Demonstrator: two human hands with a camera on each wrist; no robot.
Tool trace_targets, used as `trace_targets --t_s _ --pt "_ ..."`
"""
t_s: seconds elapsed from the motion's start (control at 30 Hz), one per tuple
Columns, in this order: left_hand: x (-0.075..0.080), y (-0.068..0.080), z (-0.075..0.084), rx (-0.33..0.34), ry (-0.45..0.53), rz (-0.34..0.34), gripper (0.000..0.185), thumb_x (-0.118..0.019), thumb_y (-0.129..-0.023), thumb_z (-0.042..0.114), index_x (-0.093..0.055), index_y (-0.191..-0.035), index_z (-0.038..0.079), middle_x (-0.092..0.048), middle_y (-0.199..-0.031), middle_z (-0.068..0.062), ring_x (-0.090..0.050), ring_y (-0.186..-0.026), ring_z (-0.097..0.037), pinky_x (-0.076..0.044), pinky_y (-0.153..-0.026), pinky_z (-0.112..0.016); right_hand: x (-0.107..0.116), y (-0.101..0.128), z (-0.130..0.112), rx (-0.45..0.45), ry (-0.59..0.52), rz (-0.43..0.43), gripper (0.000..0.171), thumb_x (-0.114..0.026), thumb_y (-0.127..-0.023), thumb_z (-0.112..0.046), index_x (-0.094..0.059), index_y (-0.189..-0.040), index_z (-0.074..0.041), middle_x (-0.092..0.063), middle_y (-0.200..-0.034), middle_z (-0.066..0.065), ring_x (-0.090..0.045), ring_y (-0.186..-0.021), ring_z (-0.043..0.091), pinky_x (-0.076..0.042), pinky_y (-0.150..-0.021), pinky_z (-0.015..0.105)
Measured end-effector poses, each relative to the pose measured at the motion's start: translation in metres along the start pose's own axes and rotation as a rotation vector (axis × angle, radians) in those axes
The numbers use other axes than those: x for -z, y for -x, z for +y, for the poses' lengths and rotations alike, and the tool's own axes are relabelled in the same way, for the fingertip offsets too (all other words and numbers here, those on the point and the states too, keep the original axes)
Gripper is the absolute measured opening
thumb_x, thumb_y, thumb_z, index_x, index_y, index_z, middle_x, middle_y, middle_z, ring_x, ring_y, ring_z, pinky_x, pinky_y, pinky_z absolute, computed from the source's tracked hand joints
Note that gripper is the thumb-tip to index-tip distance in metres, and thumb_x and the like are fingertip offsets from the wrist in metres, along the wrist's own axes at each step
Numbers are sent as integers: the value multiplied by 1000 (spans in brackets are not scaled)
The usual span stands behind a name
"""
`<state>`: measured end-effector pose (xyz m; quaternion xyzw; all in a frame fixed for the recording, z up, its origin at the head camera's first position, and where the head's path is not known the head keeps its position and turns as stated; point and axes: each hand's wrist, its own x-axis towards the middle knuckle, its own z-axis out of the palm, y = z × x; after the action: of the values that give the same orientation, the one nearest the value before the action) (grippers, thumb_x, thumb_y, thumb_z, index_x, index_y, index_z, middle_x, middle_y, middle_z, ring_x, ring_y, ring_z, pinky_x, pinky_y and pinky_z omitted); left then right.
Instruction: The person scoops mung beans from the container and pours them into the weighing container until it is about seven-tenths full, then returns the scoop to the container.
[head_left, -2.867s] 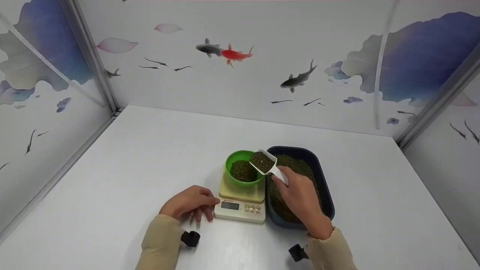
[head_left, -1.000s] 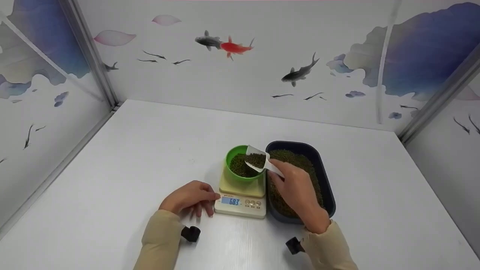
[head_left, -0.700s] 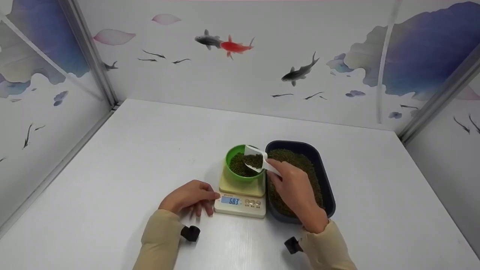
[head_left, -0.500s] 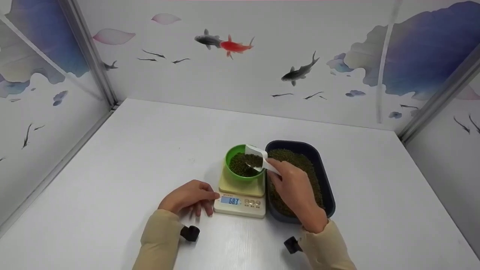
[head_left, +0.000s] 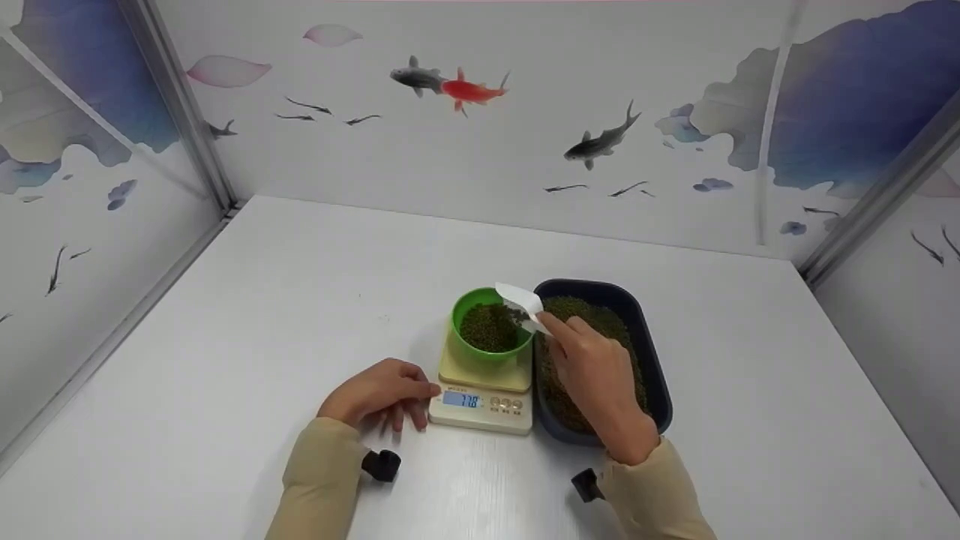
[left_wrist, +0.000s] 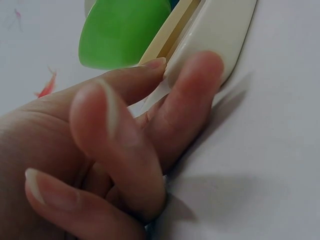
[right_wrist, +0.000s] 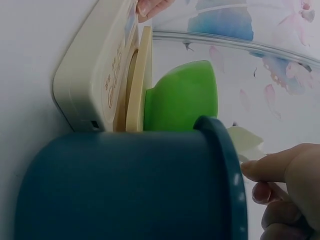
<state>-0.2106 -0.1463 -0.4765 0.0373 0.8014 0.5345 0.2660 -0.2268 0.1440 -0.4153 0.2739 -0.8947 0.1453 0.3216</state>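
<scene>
My right hand (head_left: 596,375) grips the handle of a white scoop (head_left: 519,297), which is tilted over the right rim of a green bowl (head_left: 463,346). Small greenish-brown grains, which look like mung beans, lie in the scoop and bowl. The bowl stands on the cream platform of a kitchen scale (head_left: 480,420) with a lit display. My left hand (head_left: 379,394) rests at the scale's left edge, a fingertip touching it and the other fingers loosely bent. In the right wrist view, a dark blue tub (right_wrist: 125,185) hides part of the bowl and scale.
The dark tub (head_left: 660,401), holding many more of the grains, stands close against the scale's right side beneath my right forearm. A white table (head_left: 322,285) carries everything. Printed white panels (head_left: 480,172) enclose its back and sides.
The right hand brought the scoop over the bowl, then tipped it; grains have gone from scoop to bowl. The display has lit up and its reading has risen. The left hand stays put.
</scene>
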Motion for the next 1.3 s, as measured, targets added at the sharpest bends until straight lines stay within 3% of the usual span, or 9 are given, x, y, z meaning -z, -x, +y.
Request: trace_targets --t_s 0.23,0.4,0.63,0.73,1.03,1.3 --pt "0 -1 0 7 -11 0 36 -63 -79 43 -62 -88 8 -67 -70 -12 -51 -41 -12 -33 -36 -23 0 0 3 17 76 61 27 -60 -86 -13 -62 -112 -22 -43 -64 0 -23 -39 7 -23 -35 23" --pt "0 -1 0 5 -6 0 36 -63 -79 43 -62 -88 8 -67 -70 -12 -51 -41 -12 -34 -37 -23 0 -1 3 13 49 82 29 -61 -85 -13 -62 -113 -21 -46 -66 0 -25 -40 7 -24 -36 23" --pt "1 0 -1 3 -5 0 36 -63 -79 42 -62 -89 7 -67 -70 -13 -51 -42 -12 -35 -38 -23 6 1 8 -76 -78 68 30 -63 -84 -20 -61 -112 -11 -63 -83 5 -53 -52 14 -42 -44 30" --pt "0 -1 -1 7 0 3 36 -64 -79 42 -62 -89 8 -67 -70 -13 -51 -42 -12 -35 -39 -22 10 2 12 -122 -111 64 28 -64 -83 -22 -62 -108 -7 -65 -89 6 -58 -61 16 -46 -51 33" --pt "-2 -1 -2 31 13 24 37 -65 -77 44 -62 -88 8 -67 -71 -12 -50 -41 -12 -33 -36 -23 22 12 22 -216 -155 1 25 -61 -85 -25 -64 -103 -7 -60 -70 0 -42 -50 9 -35 -48 27" --pt "0 1 1 28 13 8 36 -65 -78 42 -62 -87 7 -67 -71 -12 -50 -41 -12 -33 -36 -23 36 42 36 -299 -180 -51 25 -60 -86 -28 -64 -104 -10 -46 -56 -11 -35 -44 7 -31 -45 25"
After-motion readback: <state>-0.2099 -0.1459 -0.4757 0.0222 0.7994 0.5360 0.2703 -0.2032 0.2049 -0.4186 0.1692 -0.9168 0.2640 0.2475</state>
